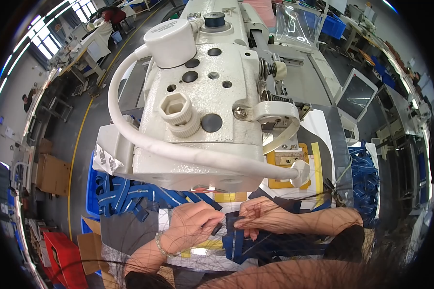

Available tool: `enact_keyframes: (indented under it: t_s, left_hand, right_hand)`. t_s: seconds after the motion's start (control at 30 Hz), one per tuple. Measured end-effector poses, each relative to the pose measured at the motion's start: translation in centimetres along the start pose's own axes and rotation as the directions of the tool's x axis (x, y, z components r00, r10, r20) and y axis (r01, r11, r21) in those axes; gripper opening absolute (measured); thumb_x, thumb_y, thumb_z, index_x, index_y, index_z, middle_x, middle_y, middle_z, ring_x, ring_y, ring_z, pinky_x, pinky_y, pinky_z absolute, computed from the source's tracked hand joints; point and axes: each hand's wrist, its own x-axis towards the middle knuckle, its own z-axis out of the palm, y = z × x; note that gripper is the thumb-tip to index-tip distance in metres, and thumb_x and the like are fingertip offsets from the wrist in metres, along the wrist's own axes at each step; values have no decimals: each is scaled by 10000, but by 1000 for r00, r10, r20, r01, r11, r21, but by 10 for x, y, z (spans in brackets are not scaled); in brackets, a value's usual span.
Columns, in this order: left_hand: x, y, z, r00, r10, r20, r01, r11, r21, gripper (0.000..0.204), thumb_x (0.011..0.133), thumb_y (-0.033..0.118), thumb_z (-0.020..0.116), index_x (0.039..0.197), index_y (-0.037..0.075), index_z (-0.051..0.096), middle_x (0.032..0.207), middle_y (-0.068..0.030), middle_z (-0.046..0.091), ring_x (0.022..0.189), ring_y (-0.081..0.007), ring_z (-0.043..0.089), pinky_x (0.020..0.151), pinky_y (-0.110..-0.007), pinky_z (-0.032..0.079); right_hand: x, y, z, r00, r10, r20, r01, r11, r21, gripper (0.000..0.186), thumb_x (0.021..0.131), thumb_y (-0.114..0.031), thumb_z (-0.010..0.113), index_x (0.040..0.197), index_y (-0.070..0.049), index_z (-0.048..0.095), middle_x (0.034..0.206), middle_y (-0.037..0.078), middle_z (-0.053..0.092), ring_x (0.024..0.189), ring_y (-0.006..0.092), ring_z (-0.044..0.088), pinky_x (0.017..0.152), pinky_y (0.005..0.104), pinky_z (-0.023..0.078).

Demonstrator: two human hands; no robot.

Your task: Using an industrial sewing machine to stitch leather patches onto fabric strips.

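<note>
My left hand (pixel 193 224) is closed, its fingertips pinched on a small dark piece (pixel 217 230) that is too small to make out. Beside it, my right hand (pixel 258 216) grips a dark blue zipper strip (pixel 235 241), thumb and index at its upper part. Dark blue fabric lies under my right wrist, over white sheets and yellow tape (pixel 197 250). Both hands are just in front of a white industrial sewing machine (pixel 197 159) with a white hose over its top. Strands of hair cross the view and partly blur the fingers.
Blue zipper strips are piled at left (pixel 120 192) and right (pixel 364 183). A yellow frame (pixel 274 179) lies under the machine's right side. Blue bins (pixel 92 178), cardboard boxes and a red container (pixel 62 260) stand at left; a screen (pixel 357 94) at right. Other people appear in the far background.
</note>
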Motion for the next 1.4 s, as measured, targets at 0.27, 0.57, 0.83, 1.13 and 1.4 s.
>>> enact_keyframes:
  t_s: [0.27, 0.57, 0.83, 1.13, 1.4]
  left_hand:
    - [2, -1, -4, 999, 25, 44, -23, 999, -40, 173, 636, 55, 774, 755, 84, 652, 710, -59, 626, 604, -205, 619, 538, -293, 490]
    - [1, 1, -4, 991, 111, 81, -117, 990, 79, 218, 624, 110, 786, 796, 138, 653, 757, 3, 622, 627, -176, 601, 553, -291, 470]
    - [-2, 0, -3, 989, 90, 118, -105, 987, 124, 206, 634, 143, 784, 784, 155, 644, 777, 19, 620, 648, -165, 602, 571, -291, 471]
    - [-3, 1, -2, 991, 97, 96, -106, 990, 94, 225, 638, 134, 786, 804, 153, 634, 780, 18, 619, 650, -168, 602, 586, -292, 478]
    - [-3, -3, 1, 992, 39, 123, -47, 997, 60, 228, 646, 135, 777, 824, 150, 634, 794, 1, 628, 694, -193, 620, 612, -297, 485]
  right_hand:
    - [8, 24, -20, 523, -717, 461, 495, -185, -849, 128, 733, -100, 680, 755, -40, 569, 604, 48, 502, 496, 173, 516, 438, 271, 383]
    - [-4, 10, -5, 344, -557, 756, 297, -699, -650, 72, 717, -77, 648, 727, -57, 580, 631, -9, 440, 521, 86, 426, 453, 207, 297]
    - [-7, 3, -2, 333, -482, 810, 251, -783, -569, 98, 728, -67, 637, 680, -70, 552, 626, -4, 435, 529, 85, 429, 448, 205, 284]
    - [-5, 10, -3, 349, -476, 807, 282, -768, -575, 104, 736, -62, 634, 678, -69, 548, 621, -9, 427, 528, 84, 429, 445, 207, 281]
    - [3, 23, -7, 293, -633, 716, 401, -599, -693, 118, 730, -54, 648, 675, -64, 544, 611, -11, 426, 502, 87, 416, 444, 213, 287]
